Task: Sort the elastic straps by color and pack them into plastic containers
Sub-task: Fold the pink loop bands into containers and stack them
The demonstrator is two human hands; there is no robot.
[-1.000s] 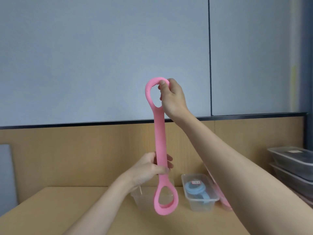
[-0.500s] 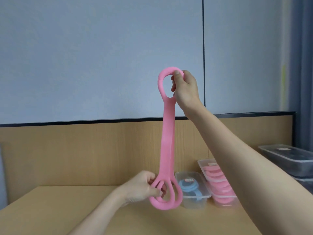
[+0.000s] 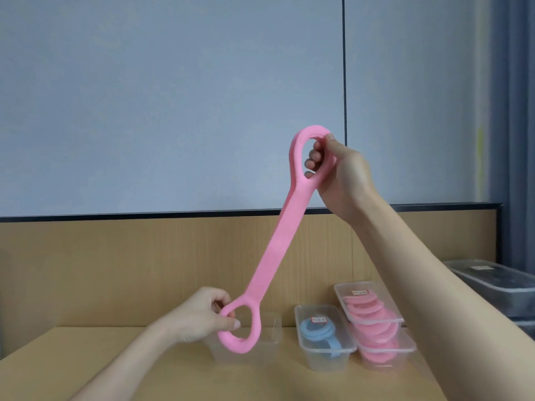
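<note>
A long pink elastic strap (image 3: 276,244) with a loop at each end stretches slantwise in the air above the table. My right hand (image 3: 341,178) grips its upper loop, fingers curled through the hole. My left hand (image 3: 202,316) pinches the rim of the lower loop, just above an open clear container (image 3: 272,340) that looks empty. To the right stands a lidded container with a blue strap (image 3: 321,334). Beside that are two stacked lidded containers of pink straps (image 3: 373,316).
The wooden table (image 3: 115,369) backs onto a wooden panel and a grey wall. At the far right edge, dark lidded containers (image 3: 492,282) are stacked, partly behind my right forearm.
The strap's lower end has swung left, so it now hangs slantwise, not upright. My left hand now pinches one lower loop's rim. My right hand has come lower.
</note>
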